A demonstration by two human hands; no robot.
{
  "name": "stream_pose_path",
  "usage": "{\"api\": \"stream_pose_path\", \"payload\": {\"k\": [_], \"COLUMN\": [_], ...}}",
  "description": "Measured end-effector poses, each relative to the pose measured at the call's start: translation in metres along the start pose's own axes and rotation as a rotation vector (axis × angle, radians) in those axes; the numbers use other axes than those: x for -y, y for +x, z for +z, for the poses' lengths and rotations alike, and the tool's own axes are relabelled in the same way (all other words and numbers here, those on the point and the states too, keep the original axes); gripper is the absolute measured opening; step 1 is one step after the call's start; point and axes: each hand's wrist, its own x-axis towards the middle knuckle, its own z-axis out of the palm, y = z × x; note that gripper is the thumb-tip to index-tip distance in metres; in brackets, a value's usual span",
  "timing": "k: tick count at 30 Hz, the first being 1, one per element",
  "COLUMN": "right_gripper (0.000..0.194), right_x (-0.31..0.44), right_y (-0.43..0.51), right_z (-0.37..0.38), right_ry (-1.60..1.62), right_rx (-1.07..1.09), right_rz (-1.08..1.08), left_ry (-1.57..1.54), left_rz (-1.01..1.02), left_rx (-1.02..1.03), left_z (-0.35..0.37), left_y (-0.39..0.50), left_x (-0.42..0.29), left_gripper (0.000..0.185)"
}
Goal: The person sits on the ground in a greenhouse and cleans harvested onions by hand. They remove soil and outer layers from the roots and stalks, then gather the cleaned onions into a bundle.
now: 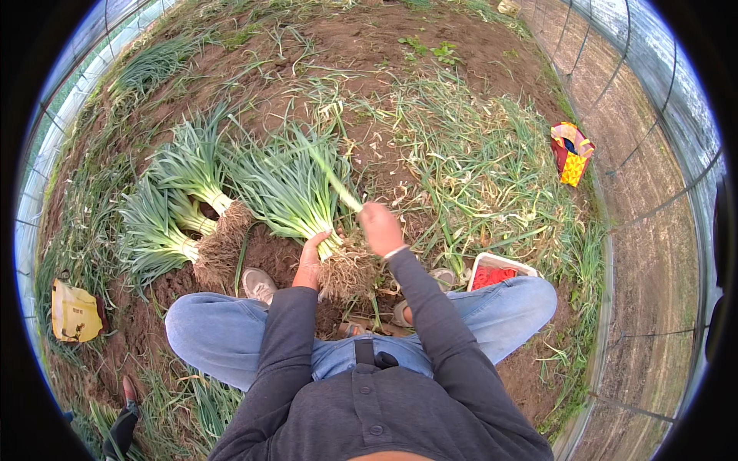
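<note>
My left hand grips a thick bunch of leek-like green plants low on the pale stems. Its brown tangled roots hang toward me, just above the soil. My right hand, slightly blurred, holds one pale green stalk that slants up across the bunch's right side. Left of the bunch lie several more bunches, gathered at the stems, their dry roots pointing toward me. A white plastic container with red bands or ties stands by my right knee.
Loose leaves and stalks litter the brown soil ahead and right. A yellow-red bag stands far right; a yellow sack lies left. Another person's leg shows lower left. Plastic sheeting and hoops line both sides.
</note>
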Motion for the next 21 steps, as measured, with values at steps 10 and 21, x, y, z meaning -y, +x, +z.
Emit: {"api": "stream_pose_path", "payload": {"k": [10, 21], "right_gripper": [0.025, 0.039], "right_x": [-0.024, -0.134], "right_y": [-0.009, 0.006], "right_z": [0.039, 0.04], "right_ry": [-0.505, -0.14], "right_rx": [0.228, -0.178], "right_rz": [-0.357, 0.539], "left_ry": [0.038, -0.13], "left_rz": [-0.229, 0.144], "left_rx": [-0.088, 0.026], "left_z": [-0.012, 0.077], "left_y": [0.005, -0.056], "left_x": [0.008, -0.106], "left_gripper": [0.019, 0.027]}}
